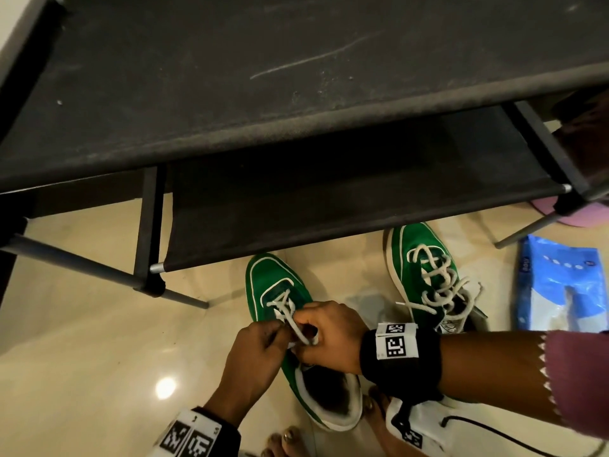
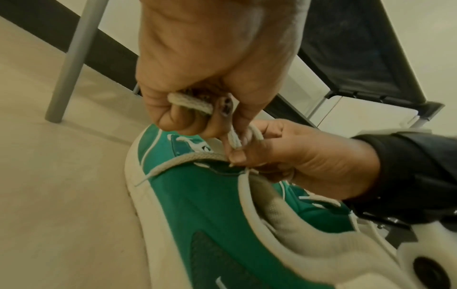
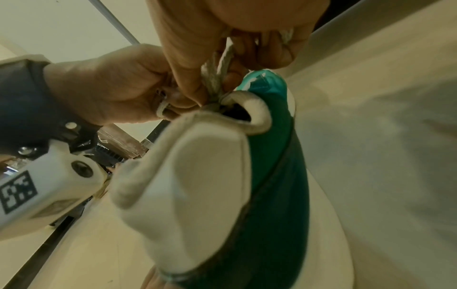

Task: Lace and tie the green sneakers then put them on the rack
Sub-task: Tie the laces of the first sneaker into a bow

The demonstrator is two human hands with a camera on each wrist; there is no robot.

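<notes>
A green sneaker (image 1: 276,285) lies on the floor in front of the black rack (image 1: 296,94), laced only near the toe. My left hand (image 1: 278,333) grips one end of its white lace (image 1: 298,324), with the cord curled under the fingers (image 2: 190,102). My right hand (image 1: 308,328) pinches the other strand over the tongue, seen up close in the right wrist view (image 3: 222,64). The second green sneaker (image 1: 425,268) stands to the right, laced along its whole front with loose ends lying beside it.
The rack's lower shelf (image 1: 329,199) hangs just beyond the shoes, with grey legs (image 1: 99,268) at the left. A blue plastic bag (image 1: 560,285) and a pink item (image 1: 586,212) lie to the right. Bare feet (image 1: 290,443) stand at the bottom edge.
</notes>
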